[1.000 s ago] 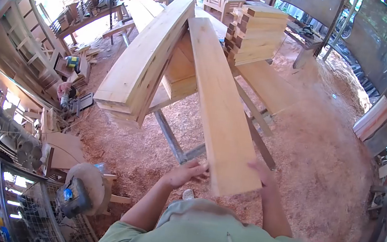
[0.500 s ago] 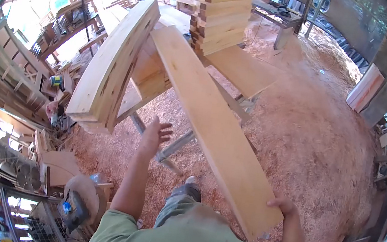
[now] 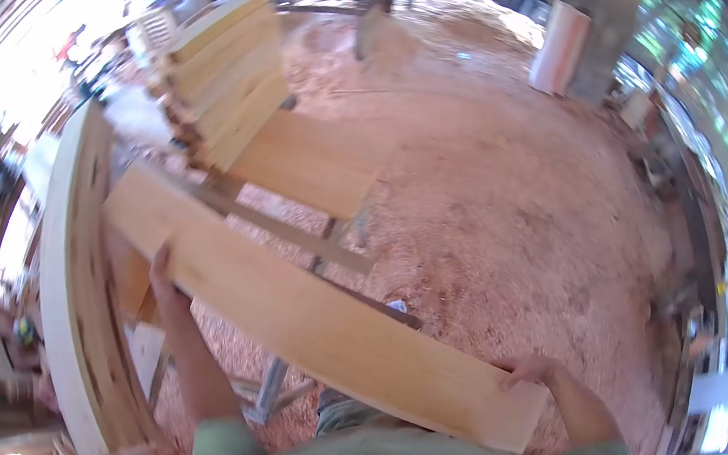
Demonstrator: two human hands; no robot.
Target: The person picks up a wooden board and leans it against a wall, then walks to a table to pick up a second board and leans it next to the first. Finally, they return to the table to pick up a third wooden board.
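Observation:
A long, pale wooden board [image 3: 313, 314] lies slantwise in front of my body, its broad face up. My right hand [image 3: 531, 370] grips the near right end, with fingers over the upper edge. Toward the far left end, my left hand [image 3: 167, 275] holds the lower edge, one digit showing against the face and the rest hidden beneath. Just left of the board's far end is a stack of long planks [image 3: 85, 299] with dark streaks along its side.
Beyond the board, a tall stack of planks [image 3: 233, 67] stands on a support beside a flat wooden panel [image 3: 313, 159]. Wood shavings cover the floor [image 3: 515, 222]. A bare beam [image 3: 288, 230] runs just behind the board. Reddish-white slabs [image 3: 559, 50] lean at the back.
My left hand has gone from free to holding the board. The board has swung toward level across my body, and my view has turned right.

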